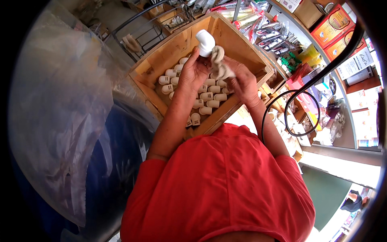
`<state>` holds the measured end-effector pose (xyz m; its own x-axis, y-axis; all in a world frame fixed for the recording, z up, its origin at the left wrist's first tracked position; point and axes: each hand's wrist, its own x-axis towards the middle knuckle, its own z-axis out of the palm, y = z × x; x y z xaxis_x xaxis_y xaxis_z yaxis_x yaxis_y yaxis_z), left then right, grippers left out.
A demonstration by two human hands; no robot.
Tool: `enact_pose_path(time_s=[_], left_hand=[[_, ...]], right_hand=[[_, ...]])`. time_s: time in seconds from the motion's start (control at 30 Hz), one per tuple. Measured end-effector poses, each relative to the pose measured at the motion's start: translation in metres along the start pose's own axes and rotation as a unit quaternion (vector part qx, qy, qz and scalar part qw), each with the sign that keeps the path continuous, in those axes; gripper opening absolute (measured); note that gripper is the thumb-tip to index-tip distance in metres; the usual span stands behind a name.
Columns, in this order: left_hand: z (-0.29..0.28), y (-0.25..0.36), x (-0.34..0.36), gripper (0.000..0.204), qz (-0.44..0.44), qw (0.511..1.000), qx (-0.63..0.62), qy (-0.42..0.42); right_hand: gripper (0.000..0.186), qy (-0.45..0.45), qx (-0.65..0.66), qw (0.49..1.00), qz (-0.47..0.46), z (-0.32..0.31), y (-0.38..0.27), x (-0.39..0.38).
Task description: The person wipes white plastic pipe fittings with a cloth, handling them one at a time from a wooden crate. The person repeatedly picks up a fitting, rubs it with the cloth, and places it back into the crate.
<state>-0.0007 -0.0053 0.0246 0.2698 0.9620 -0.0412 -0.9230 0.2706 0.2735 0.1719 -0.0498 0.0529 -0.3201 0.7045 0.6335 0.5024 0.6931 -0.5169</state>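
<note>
Over a wooden crate [238, 36], my left hand [194, 71] grips a white plastic pipe elbow [206, 42] from below, with the fitting's bend pointing up and away from me. My right hand [242, 80] is closed on a crumpled beige cloth [220, 64], which touches or nearly touches the elbow's right side. Beneath my hands, several similar white elbow fittings [207, 96] sit in rough rows on the crate's floor. My hands and forearms hide part of them.
Clear plastic sheeting [60, 92] and a dark blue surface [121, 129] lie to my left. A black wire rack [149, 32] stands beyond the crate. Shelves at the right hold packaged goods and orange boxes [334, 30]. A looped black cable [302, 92] hangs near my right arm.
</note>
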Motion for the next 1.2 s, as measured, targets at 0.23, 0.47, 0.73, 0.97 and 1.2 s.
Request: enact_pose_path(time_s=[0.23,0.47,0.73,0.97,1.2], left_hand=[[-0.006,-0.01,-0.003,0.033,-0.013,0.99,0.136,-0.031],[-0.004,-0.016,-0.003,0.033,0.009,0.991,0.127,0.049],[-0.002,0.001,-0.001,0.044,0.006,0.994,0.104,0.017],[0.0,-0.009,-0.007,0.039,-0.078,0.986,0.126,-0.075],[-0.006,-0.012,-0.003,0.036,-0.1,0.989,0.054,-0.098]], right_hand=[[0.027,0.142,0.188,0.963,0.131,-0.015,-0.011,0.038],[0.047,0.032,-0.083,0.992,-0.089,0.007,-0.016,0.031],[0.03,0.025,0.009,0.982,0.188,0.009,0.021,-0.015],[0.028,0.154,0.322,0.896,0.263,-0.014,0.006,0.032],[0.029,0.127,0.312,0.909,0.247,0.013,-0.017,0.023]])
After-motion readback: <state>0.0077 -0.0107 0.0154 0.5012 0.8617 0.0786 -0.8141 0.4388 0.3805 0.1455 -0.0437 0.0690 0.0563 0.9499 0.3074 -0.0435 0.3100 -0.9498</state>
